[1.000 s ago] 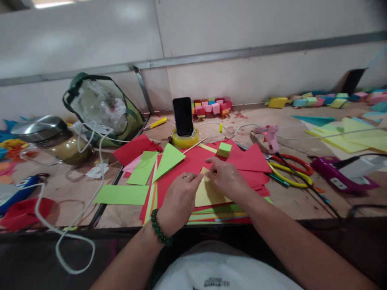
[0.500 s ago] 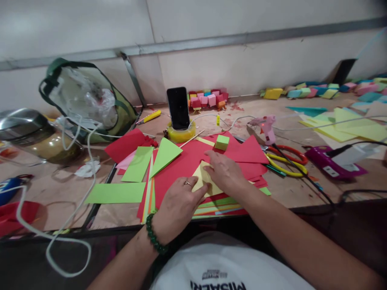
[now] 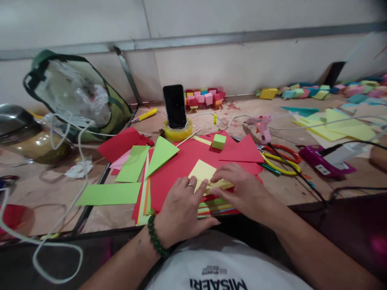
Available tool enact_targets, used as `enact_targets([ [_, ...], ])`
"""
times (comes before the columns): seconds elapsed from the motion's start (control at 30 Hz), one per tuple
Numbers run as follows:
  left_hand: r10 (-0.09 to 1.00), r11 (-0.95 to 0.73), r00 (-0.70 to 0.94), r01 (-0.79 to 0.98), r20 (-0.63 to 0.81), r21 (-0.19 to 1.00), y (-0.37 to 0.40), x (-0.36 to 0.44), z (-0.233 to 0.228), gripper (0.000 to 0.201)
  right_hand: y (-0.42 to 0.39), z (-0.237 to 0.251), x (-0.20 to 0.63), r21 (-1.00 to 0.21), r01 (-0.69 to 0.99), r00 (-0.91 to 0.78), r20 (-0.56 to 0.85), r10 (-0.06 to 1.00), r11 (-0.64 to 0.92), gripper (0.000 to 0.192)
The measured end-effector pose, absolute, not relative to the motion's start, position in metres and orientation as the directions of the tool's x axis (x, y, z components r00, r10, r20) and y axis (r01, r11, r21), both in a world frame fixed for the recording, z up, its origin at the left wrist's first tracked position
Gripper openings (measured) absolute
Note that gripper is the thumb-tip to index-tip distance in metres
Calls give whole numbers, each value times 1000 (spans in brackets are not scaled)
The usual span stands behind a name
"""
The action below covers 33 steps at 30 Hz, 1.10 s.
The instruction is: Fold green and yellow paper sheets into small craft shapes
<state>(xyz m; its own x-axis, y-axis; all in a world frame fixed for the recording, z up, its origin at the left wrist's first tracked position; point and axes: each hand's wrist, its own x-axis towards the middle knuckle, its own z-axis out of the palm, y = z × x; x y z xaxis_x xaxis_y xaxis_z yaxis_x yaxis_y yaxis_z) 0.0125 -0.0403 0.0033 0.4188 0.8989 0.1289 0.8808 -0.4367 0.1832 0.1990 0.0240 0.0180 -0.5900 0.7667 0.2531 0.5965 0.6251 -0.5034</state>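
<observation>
A small pale yellow sheet of paper (image 3: pixel 200 169) lies on the red paper (image 3: pixel 169 173) in front of me, with a fold or overlap along its lower right. My left hand (image 3: pixel 185 205), wearing a ring and a green bead bracelet, rests on the sheet's lower left. Its index fingertip presses near the sheet's middle, while the thumb stretches apart toward the right. My right hand (image 3: pixel 238 187) has its fingers bent and grips the sheet's right part between thumb and fingers. Beyond the sheet sits a small green paper cube (image 3: pixel 218 141).
Green paper pieces (image 3: pixel 110 193) lie left. A phone (image 3: pixel 174 106) stands in a yellow tape roll (image 3: pixel 177 132). To the right are a pink glue gun (image 3: pixel 262 128), scissors (image 3: pixel 282 162) and a purple power strip (image 3: pixel 325 161). A bag (image 3: pixel 81 96), jar (image 3: pixel 27 133) and white cable (image 3: pixel 79 161) occupy the left.
My right hand has moved from the sheet's upper right down to its lower right. More of the sheet's upper part now shows. My left thumb has swung away from the sheet toward me.
</observation>
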Motion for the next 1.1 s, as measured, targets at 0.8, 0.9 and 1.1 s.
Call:
enact_targets([
  [0.8,894,-447,436,880,100,159,-46,12,-9,97,30,14,192,-443,712,-597,28,802,545,19],
  [0.9,892,-452,441,880,99,149,-46,12,-9,96,31,16,193,-461,709,-602,0,799,534,15],
  [1.1,899,-438,430,889,85,135,-46,12,-8,95,32,20,191,-450,735,-591,-60,804,507,21],
])
